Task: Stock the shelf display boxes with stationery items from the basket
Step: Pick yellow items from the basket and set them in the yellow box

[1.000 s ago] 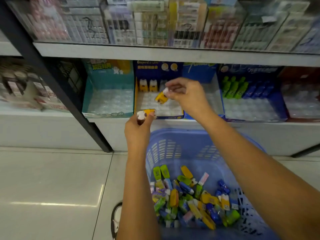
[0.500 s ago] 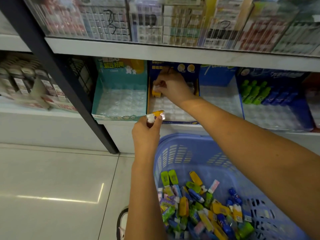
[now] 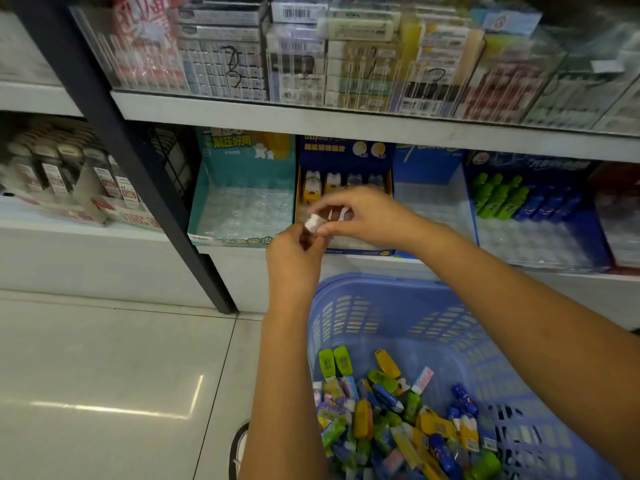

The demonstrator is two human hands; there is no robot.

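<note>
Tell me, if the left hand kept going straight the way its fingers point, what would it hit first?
Most likely the right hand, which meets the left hand at the small white item both pinch. Beyond lies the dark blue and yellow cardboard display box, though depth is unclear.

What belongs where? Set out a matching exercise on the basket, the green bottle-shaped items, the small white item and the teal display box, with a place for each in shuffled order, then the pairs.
Things
1. blue basket
2. green bottle-shaped items
3. small white item
4. teal display box

Places
A. pinched between the left hand and the right hand
B. at the back of the blue display box on the right
C. below the shelf, holding mixed stationery
D. just left of the yellow-edged display box

Pairs: 1-C, 2-B, 3-A, 4-D.
</note>
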